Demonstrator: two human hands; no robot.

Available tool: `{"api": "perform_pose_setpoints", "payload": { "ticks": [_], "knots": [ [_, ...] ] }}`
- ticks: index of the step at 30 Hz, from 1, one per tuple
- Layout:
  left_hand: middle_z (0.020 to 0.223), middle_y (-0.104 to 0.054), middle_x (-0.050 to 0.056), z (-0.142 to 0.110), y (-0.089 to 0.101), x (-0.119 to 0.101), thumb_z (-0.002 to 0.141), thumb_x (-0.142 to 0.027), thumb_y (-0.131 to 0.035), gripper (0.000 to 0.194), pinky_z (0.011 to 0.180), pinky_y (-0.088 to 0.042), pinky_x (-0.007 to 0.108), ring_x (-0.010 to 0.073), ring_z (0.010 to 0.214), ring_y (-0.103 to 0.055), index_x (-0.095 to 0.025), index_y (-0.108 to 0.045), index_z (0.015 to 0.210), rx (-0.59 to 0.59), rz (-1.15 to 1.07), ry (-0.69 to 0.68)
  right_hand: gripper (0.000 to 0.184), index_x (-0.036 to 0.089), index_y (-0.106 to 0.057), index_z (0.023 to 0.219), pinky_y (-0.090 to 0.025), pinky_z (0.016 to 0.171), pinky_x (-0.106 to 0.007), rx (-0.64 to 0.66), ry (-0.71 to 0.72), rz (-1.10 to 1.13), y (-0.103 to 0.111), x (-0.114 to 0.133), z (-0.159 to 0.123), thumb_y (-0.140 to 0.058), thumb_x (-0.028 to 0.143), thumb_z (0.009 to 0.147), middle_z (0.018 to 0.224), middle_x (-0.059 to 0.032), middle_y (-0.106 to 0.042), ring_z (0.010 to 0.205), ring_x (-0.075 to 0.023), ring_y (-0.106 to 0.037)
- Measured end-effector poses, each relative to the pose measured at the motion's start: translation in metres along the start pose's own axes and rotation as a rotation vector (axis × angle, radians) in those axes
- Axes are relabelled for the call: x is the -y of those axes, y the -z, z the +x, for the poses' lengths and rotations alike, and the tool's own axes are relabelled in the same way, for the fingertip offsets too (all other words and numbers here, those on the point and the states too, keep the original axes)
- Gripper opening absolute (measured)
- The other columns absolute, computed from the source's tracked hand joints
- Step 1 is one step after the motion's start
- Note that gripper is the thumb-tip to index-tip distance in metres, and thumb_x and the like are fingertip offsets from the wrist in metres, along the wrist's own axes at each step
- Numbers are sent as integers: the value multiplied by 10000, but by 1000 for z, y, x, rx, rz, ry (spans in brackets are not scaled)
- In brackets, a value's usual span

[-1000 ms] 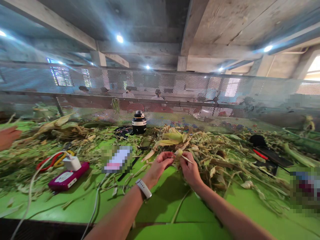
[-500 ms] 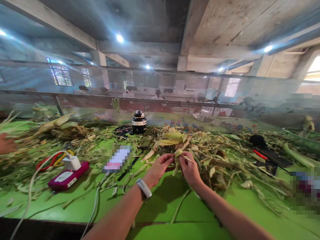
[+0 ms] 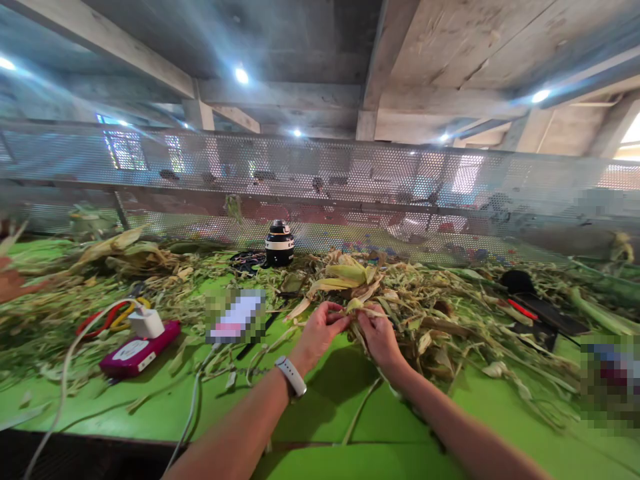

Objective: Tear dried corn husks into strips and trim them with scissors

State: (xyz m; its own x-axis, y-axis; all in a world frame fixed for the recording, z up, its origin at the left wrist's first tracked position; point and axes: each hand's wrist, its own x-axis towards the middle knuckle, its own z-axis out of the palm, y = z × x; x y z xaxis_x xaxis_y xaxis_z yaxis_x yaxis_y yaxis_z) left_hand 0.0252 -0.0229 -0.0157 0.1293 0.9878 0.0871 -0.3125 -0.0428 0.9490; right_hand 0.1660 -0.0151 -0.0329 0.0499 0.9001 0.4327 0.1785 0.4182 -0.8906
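Observation:
Between my hands, over the green table (image 3: pixel 320 407), is a pale yellow-green corn husk strip (image 3: pixel 355 305). My left hand (image 3: pixel 323 330) pinches its near left side, thumb against fingers, with a white watch band on the wrist. On the other side, my right hand (image 3: pixel 379 335) grips the husk between thumb and fingers. The fingertips partly hide the strip. Just behind my hands lie larger corn husks (image 3: pixel 345 277), yellow-green and dry, on top of a heap of husk scraps (image 3: pixel 440 320).
A magenta power strip (image 3: pixel 140 350) with a white charger and cable lies left, near red-and-yellow-handled pliers (image 3: pixel 107 320). A phone (image 3: pixel 237 317) and a black bottle (image 3: pixel 280 245) stand nearer the middle. Another person's hand (image 3: pixel 13 280) is at far left. Perforated metal panels (image 3: pixel 320 180) line the back.
My left hand has shifted slightly, its fingers closer to my right hand. Less of the husk hangs below the fingers. The other person's hand at far left has moved.

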Motion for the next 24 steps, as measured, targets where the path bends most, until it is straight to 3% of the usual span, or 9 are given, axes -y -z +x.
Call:
{"api": "perform_pose_setpoints", "payload": {
  "ticks": [6, 13, 15, 20, 22, 24],
  "knots": [
    [700, -658, -2, 7, 8, -3, 580, -348, -801, 385, 661, -456, 264, 136, 661, -600, -160, -565, 819, -96, 79, -68, 312, 191, -545, 759, -320, 401, -215, 119, -72, -52, 4, 0, 3, -581, 501, 749, 545, 34, -521, 435, -104, -433],
    [741, -680, 27, 11, 14, -5, 566, -227, -810, 327, 691, -470, 261, 155, 729, -631, -163, -599, 808, -198, 90, -67, 251, 201, -550, 661, -385, 527, -226, 126, 121, -283, 8, 11, -6, -615, 424, 757, 614, 5, -578, 562, -124, -484],
    [765, -687, 35, 11, 14, -6, 572, -207, -802, 325, 707, -476, 264, 158, 747, -638, -164, -603, 825, -220, 68, -60, 300, 202, -522, 620, -347, 474, -218, 177, 32, -209, 6, 14, -8, -633, 455, 735, 544, 31, -499, 501, -105, -421],
    [707, -670, 19, 11, 15, -4, 558, -210, -804, 330, 715, -474, 275, 156, 701, -634, -165, -584, 801, -266, 3, -32, 384, 190, -551, 698, -241, 365, -203, 389, -430, 270, 3, 15, -8, -577, 568, 760, 476, 87, -356, 355, -55, -212],
    [687, -661, 12, 11, 15, -3, 556, -207, -801, 338, 690, -471, 275, 150, 665, -623, -166, -572, 802, -281, 10, -18, 394, 187, -562, 707, -238, 356, -203, 390, -453, 283, 3, 14, -8, -563, 575, 772, 467, 94, -337, 345, -54, -204],
    [694, -661, 16, 11, 16, -2, 568, -207, -788, 332, 669, -469, 271, 146, 651, -618, -166, -567, 812, -298, 55, -14, 398, 191, -552, 654, -261, 367, -211, 347, -311, 102, 3, 12, -9, -554, 566, 789, 462, 75, -367, 356, -68, -268]
  ]
}}
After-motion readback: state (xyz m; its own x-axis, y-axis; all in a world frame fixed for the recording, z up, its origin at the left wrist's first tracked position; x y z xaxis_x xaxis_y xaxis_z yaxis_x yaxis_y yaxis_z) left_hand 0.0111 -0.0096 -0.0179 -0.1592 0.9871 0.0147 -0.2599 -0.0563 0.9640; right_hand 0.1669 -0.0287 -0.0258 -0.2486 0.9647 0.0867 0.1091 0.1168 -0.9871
